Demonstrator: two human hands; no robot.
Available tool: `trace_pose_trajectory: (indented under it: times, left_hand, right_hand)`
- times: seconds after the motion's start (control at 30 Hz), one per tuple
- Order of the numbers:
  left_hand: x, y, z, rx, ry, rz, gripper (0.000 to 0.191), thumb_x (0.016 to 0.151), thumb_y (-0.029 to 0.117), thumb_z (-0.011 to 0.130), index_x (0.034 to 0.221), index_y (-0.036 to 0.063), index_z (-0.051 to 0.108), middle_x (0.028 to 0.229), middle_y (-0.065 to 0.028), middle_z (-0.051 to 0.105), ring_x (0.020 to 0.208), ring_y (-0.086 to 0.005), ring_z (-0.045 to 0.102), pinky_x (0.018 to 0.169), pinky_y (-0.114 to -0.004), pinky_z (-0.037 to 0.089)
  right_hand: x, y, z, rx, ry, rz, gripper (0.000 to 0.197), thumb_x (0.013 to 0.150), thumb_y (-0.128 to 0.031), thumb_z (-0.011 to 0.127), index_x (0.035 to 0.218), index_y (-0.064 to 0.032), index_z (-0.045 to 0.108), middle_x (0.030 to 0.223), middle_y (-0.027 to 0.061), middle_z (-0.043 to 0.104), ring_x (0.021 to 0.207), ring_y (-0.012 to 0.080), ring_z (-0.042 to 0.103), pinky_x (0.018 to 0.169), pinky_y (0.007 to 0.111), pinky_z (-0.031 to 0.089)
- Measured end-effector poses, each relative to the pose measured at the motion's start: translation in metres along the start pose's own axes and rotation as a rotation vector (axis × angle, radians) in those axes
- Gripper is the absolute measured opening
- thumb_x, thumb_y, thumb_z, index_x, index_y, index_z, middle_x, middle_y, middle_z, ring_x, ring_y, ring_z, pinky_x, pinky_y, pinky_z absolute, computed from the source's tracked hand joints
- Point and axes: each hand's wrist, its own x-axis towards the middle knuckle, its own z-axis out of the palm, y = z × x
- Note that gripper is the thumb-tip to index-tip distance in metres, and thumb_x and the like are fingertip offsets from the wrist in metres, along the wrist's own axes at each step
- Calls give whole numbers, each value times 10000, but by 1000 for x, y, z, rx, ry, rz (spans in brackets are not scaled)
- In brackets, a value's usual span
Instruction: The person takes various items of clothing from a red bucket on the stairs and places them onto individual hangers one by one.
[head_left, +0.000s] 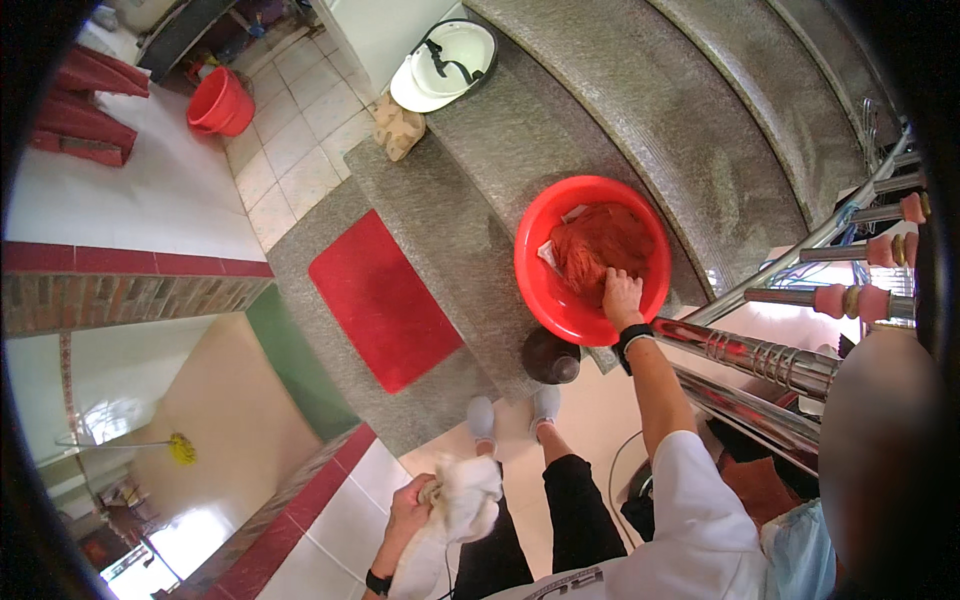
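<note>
My left hand (410, 510) is closed around a bunched white cloth (469, 502), part of which hangs down along my forearm. My right hand (622, 296) reaches into a red plastic basin (529, 281), its curled fingers gripping the near edge of a heap of orange-red cloth (607, 240). Small white pieces, perhaps labels or fabric, show at the heap's left edge. The basin rests on a grey stone stair step. Below it, close to my feet, is a dark rounded jar or bottle (547, 356).
Curved stone steps (705, 127) rise toward the upper right beside a metal railing (757, 349). A red mat (386, 300) lies on the landing. Farther up are a white helmet (409, 82), tan sandals (397, 127) and a red bucket (221, 103). A tiled ledge (337, 517) borders the left.
</note>
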Motion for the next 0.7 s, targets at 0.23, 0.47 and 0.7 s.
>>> trace_pose_trajectory:
  times: [0.23, 0.47, 0.7]
  left_hand:
    - [-50, 43, -13, 15, 168, -162, 288, 1047, 265, 756, 983, -13, 797, 758, 21, 689, 723, -67, 562, 681, -286, 496]
    - [-69, 27, -37, -152, 126, 184, 294, 1037, 212, 746, 934, -62, 777, 941, -49, 737, 864, -93, 628, 793, -276, 510]
    - [-117, 86, -28, -336, -39, 285, 489, 1027, 158, 746, 1469, -1, 607, 1292, -94, 728, 1127, -163, 679, 1011, -328, 543]
  right_hand:
    - [2, 26, -94, 926, 288, 412, 263, 999, -218, 636, 1214, -75, 685, 1237, 158, 684, 1170, 364, 668, 1034, 537, 508]
    - [-119, 13, -397, 2659, 195, 119, 427, 1109, -279, 518, 1434, -20, 618, 1432, 135, 698, 1365, 291, 629, 1170, 485, 500]
    - [-394, -64, -498, 1981, -716, -423, 511, 1114, -446, 543, 1334, 5, 639, 1254, 92, 675, 1185, 199, 619, 1065, 372, 487]
